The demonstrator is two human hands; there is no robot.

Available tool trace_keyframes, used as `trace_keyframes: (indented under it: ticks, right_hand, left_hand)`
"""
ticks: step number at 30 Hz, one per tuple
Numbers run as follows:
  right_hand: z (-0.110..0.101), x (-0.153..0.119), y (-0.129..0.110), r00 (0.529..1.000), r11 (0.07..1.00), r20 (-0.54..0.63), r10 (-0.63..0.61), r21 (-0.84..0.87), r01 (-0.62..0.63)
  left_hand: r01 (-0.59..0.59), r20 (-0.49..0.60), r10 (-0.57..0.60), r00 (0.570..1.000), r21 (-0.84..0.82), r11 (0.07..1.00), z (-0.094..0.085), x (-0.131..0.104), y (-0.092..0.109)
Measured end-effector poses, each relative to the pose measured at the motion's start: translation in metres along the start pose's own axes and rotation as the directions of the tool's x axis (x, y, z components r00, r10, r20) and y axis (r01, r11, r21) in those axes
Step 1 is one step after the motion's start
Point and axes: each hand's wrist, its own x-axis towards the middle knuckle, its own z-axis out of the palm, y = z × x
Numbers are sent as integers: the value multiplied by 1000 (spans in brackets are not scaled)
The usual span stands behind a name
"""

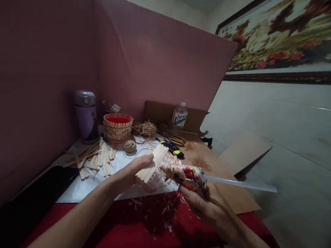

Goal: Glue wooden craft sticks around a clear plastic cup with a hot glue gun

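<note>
My left hand (130, 172) grips a clear plastic container (152, 183) with several flat wooden sticks (154, 162) lying side by side along it. The thumb presses on the sticks. My right hand (198, 201) is wrapped round the handle of a floral-patterned glue gun (185, 174), whose nozzle points left and is close to the edge of the sticks. A long translucent glue stick (243, 183) juts out of the gun's back end. A small red light shows on the gun.
Loose wooden sticks (96, 157) lie at left near a purple bottle (86, 115) and a stick-covered red bowl (117, 130). Behind are twine balls (147, 128), a yellow-black cutter (177, 153), scissors (177, 139) and a plastic bottle (180, 115). Scraps litter the red cloth (114, 222).
</note>
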Motion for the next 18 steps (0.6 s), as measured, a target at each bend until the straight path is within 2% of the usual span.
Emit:
trace_keyframes:
  ticks: [18]
  right_hand:
    - [-1, 1, 4, 999, 1000, -50, 10, -26, -12]
  left_hand:
    - [-30, 24, 30, 999, 8, 1000, -1, 0, 0]
